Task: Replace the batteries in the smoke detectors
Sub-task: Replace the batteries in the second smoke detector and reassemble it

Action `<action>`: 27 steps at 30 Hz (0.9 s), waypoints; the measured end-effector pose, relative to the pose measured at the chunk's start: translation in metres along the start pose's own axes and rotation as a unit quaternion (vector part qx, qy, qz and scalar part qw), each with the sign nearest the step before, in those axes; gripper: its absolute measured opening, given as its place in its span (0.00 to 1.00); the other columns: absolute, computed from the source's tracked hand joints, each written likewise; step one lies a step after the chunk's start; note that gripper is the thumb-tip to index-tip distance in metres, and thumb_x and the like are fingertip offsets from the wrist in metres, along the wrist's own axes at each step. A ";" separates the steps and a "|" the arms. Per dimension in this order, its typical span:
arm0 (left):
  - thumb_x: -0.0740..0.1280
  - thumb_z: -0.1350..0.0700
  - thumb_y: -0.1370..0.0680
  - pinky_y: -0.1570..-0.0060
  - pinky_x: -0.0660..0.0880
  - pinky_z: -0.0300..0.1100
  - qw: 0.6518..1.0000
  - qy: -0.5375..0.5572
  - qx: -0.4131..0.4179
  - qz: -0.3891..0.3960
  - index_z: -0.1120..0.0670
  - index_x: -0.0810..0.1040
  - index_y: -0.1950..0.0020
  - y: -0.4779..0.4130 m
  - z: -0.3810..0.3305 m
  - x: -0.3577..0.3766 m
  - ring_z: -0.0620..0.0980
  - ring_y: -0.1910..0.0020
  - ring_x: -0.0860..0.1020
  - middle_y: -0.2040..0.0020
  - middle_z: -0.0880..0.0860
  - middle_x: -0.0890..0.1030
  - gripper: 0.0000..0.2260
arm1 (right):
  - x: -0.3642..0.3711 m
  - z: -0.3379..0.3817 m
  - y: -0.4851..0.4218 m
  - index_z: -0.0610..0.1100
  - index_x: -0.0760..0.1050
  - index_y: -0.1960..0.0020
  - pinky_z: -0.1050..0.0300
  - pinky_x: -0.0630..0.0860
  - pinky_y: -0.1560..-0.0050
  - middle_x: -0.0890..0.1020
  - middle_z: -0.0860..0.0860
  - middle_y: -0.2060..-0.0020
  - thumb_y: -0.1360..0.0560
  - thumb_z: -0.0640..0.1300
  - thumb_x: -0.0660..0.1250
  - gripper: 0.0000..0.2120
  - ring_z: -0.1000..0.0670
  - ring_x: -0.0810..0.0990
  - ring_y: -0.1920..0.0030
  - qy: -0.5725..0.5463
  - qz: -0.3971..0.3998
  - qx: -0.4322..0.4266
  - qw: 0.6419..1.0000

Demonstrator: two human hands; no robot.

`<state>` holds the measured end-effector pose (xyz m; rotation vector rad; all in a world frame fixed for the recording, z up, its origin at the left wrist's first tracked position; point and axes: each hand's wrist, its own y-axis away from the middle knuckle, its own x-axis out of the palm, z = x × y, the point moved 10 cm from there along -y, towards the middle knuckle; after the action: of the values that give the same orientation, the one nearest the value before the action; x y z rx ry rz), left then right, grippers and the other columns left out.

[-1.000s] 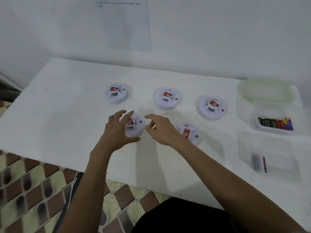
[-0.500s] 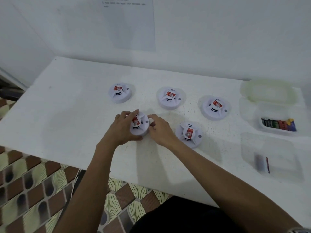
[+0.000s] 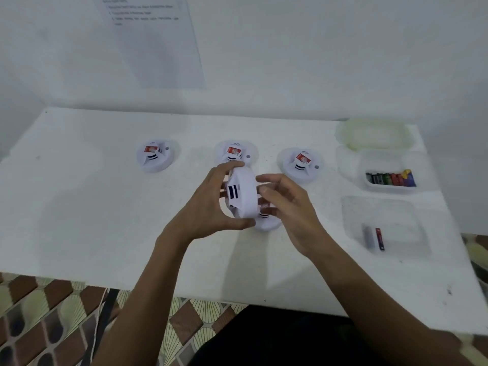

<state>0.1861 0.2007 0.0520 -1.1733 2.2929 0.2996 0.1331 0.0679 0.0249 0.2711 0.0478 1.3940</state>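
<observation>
A white round smoke detector (image 3: 244, 192) is lifted off the table and tipped on its edge. My left hand (image 3: 208, 204) grips it with fingers over the top rim and thumb under the bottom. My right hand (image 3: 287, 204) touches its right side, fingers curled against the back. Three more detectors stand in a row behind: left detector (image 3: 154, 155), middle detector (image 3: 235, 151) and right detector (image 3: 301, 163). Another detector (image 3: 266, 220) lies partly hidden under my right hand.
A clear tub (image 3: 389, 178) at the right holds several coloured batteries. Nearer, a shallow clear tray (image 3: 383, 223) holds two batteries (image 3: 375, 237). A pale lid (image 3: 375, 134) lies behind the tub. A printed sheet (image 3: 155, 40) hangs on the wall.
Both hands closed on the near-left detector, then lifted it off the table and turned it onto its edge.
</observation>
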 end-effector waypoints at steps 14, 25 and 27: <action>0.80 0.48 0.40 0.44 0.69 0.28 0.996 0.047 0.052 0.045 0.43 0.60 0.30 -0.024 -0.041 0.042 0.39 0.36 0.69 0.36 0.35 0.68 0.44 | -0.066 0.030 0.029 0.51 0.77 0.40 0.62 0.79 0.57 0.81 0.56 0.44 0.26 0.43 0.73 0.16 0.53 0.82 0.50 0.114 -0.112 -0.067 0.985; 0.73 0.32 0.42 0.36 0.64 0.35 0.997 0.018 0.070 0.016 0.27 0.57 0.35 -0.043 -0.043 0.060 0.37 0.36 0.66 0.37 0.28 0.65 0.39 | -0.075 0.050 0.033 0.55 0.73 0.36 0.67 0.78 0.53 0.75 0.57 0.41 0.31 0.52 0.77 0.26 0.59 0.77 0.46 0.269 -0.125 -0.147 0.944; 0.65 0.25 0.38 0.33 0.58 0.34 0.996 0.053 0.066 0.024 0.28 0.56 0.34 -0.042 -0.044 0.066 0.26 0.36 0.61 0.37 0.22 0.63 0.35 | -0.074 0.050 0.031 0.52 0.70 0.34 0.65 0.77 0.49 0.72 0.56 0.39 0.34 0.55 0.78 0.32 0.59 0.75 0.42 0.290 -0.131 -0.142 0.937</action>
<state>0.1729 0.1118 0.0542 -1.0926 2.3960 0.1039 0.0992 -0.0071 0.0704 -0.3849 0.3545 1.1552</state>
